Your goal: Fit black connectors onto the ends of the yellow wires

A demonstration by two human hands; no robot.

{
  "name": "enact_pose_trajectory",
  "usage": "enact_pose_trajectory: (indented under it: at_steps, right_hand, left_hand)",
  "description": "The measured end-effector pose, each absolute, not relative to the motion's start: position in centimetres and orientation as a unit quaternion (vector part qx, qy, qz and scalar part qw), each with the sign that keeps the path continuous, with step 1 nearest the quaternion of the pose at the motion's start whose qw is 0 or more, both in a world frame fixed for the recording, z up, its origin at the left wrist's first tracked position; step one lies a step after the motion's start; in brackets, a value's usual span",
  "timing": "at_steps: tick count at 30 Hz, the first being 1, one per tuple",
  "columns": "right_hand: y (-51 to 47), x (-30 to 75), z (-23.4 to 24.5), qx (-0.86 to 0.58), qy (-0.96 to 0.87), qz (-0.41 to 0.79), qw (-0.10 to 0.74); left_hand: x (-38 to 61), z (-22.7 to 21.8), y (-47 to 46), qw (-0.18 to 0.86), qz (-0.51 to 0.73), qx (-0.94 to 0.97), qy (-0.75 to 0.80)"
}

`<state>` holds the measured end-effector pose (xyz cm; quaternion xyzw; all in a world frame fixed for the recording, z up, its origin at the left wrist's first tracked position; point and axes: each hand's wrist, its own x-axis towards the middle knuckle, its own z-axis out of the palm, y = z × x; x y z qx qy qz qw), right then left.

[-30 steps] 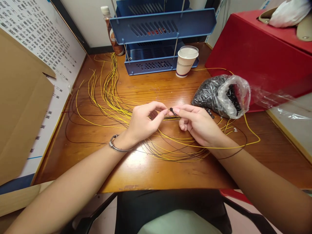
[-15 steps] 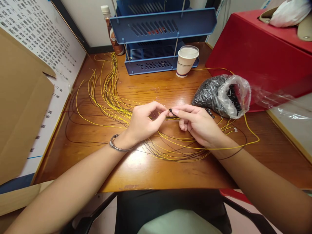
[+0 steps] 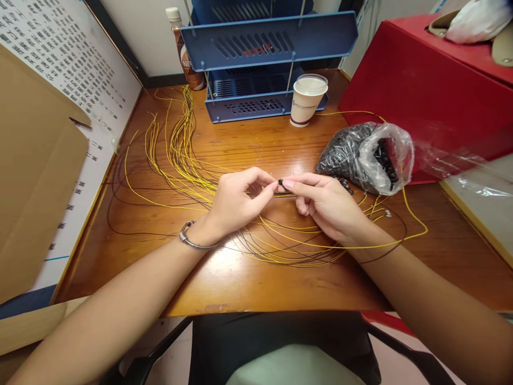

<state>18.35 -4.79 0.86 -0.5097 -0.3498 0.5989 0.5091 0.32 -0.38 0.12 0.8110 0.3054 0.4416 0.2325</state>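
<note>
small black glossy piece, perhaps plastic, sits between the two hands in the head view, above the middle of the brown wooden worktop. the bare right hand pinches it between thumb and forefinger; the bare left hand has its thumb and forefinger tips closed together at the piece's left side, but whether they grip it or something thinner cannot be told. handling of this piece looks under way rather than finished. much seems left: the clear plastic bag toward the worktop's right edge holds many more, and a few loose black pieces lie beside it. thin yellow and dark wires run from near the back left corner, beneath the hands, toward the right edge; which of them are already done is too small to tell.
</note>
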Motion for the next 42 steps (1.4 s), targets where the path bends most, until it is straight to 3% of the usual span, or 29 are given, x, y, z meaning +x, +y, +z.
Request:
enact_pose_trajectory:
  at_steps: [42]
  right_hand:
    - [-4.81,17.71,0.87,-0.524,-0.355,0.574,0.519]
  left_hand:
    - [0.45,-0.20,-0.37,0.209,0.435,0.813,0.327]
